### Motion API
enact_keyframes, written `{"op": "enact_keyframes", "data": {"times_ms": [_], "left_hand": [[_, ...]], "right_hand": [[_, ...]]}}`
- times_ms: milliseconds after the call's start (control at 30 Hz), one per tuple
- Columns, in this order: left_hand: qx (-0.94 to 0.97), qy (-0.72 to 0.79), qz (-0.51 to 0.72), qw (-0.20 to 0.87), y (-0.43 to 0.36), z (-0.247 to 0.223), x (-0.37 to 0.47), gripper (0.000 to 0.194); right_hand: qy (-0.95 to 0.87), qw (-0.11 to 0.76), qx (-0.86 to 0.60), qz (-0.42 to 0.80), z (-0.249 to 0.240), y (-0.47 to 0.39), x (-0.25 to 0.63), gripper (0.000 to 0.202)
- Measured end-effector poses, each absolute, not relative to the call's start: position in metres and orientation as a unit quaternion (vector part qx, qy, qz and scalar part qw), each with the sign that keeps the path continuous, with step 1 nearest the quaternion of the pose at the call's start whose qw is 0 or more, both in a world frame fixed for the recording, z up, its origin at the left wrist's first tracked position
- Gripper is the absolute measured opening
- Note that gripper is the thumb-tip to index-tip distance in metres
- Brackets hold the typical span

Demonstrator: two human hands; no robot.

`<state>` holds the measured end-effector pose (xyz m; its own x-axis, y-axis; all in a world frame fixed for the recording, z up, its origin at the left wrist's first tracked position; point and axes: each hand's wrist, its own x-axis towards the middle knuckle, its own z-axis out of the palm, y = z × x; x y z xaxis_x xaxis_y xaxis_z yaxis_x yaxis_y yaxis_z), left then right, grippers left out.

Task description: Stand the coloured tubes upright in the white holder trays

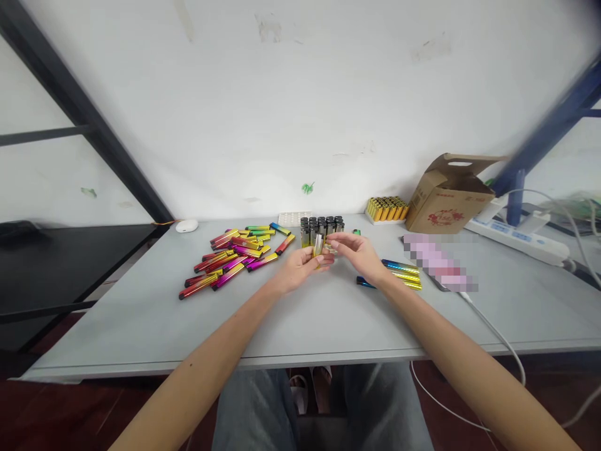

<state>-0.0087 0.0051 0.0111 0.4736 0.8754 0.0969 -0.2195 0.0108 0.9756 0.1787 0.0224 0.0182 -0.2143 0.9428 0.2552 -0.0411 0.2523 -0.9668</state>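
Observation:
A shiny yellow and silver lighter-like tube stands tilted in my left hand, its fingers wrapped round it. My right hand is close beside it, fingertips pinched near the tube; what they hold is too small to make out. Just behind my hands stands a block of black-topped lighters. Many colourful metallic tubes lie in a loose pile to the left. Blue and yellow tubes lie by my right wrist, partly hidden by the forearm.
A white tray lies by the wall. At the back right are a tray of yellow tubes and an open cardboard box. Further right lie a phone with a white cable and a power strip. A white oval object sits back left.

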Motion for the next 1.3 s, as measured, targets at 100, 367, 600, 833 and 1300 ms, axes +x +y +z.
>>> {"op": "enact_keyframes", "data": {"times_ms": [100, 367, 600, 833, 1300], "left_hand": [[0.588, 0.293, 0.4, 0.639, 0.005, 0.009, -0.009, 0.042], [0.62, 0.305, 0.353, 0.631, 0.005, 0.006, -0.008, 0.048], [0.591, 0.407, 0.428, 0.55, 0.011, 0.003, -0.008, 0.049], [0.563, 0.493, 0.474, 0.464, 0.013, 0.013, -0.015, 0.023], [0.545, 0.501, 0.499, 0.451, 0.014, 0.017, -0.016, 0.021]], "right_hand": [[-0.621, 0.492, -0.375, 0.482, 0.016, 0.022, 0.176, 0.032], [-0.661, 0.473, -0.359, 0.459, 0.017, 0.021, 0.178, 0.035], [-0.593, 0.59, -0.374, 0.401, 0.016, 0.033, 0.181, 0.039], [-0.624, 0.573, -0.451, 0.281, 0.005, 0.041, 0.178, 0.037], [-0.717, 0.503, -0.472, 0.106, 0.003, 0.04, 0.17, 0.022]]}}
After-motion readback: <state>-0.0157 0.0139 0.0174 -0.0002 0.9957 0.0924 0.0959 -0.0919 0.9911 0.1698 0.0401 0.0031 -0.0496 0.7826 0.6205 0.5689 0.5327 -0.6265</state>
